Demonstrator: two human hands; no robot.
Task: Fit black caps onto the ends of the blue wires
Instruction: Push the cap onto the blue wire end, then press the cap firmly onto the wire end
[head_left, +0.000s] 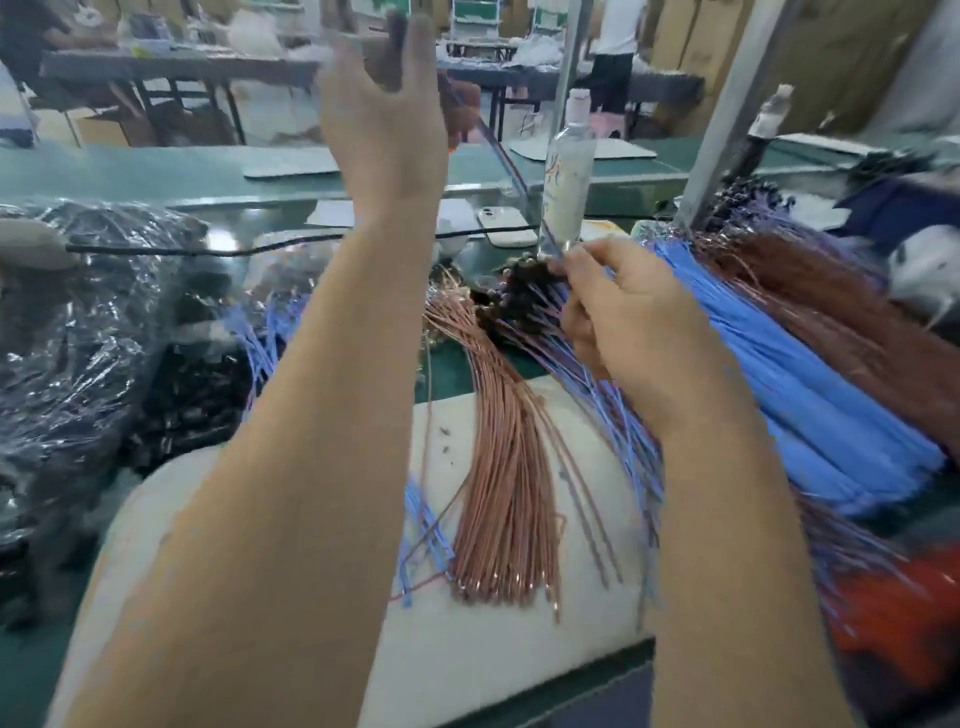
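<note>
A busy workshop: long tables (171, 67) and stacked boxes (857, 52) fill the back, and a green belt (156, 171) runs past the far edge of the green counter (26, 670). A white pad (493, 665) lies on the counter under both forearms. A bottle (569, 171) stands just beyond the right hand (639, 332), with a phone (506, 226) beside it.

The right hand's fingers are curled, their tips pinched on a thin wire (501, 150) that climbs toward the left hand (384, 114). That hand is raised high, fingers roughly straight. It is too blurred to tell whether it grips the wire or anything else.

Just left of the right fingertips sits a bunch of wire ends wearing black caps (519, 299), so part of the job looks done. To the right of that hand a thick bundle of blue wires (789, 384) fans across the counter. Its near ends show no caps, and the far ends are too blurred to judge, so a good deal probably remains. A few blue strands pass under the right wrist toward the capped bunch.

Well left of the left forearm a plastic bag (78, 322) holds a dark mass, likely the cap supply. Copper wires (506, 493) lie on the pad between the forearms, and brown wires (831, 291) lie beyond the blue bundle
</note>
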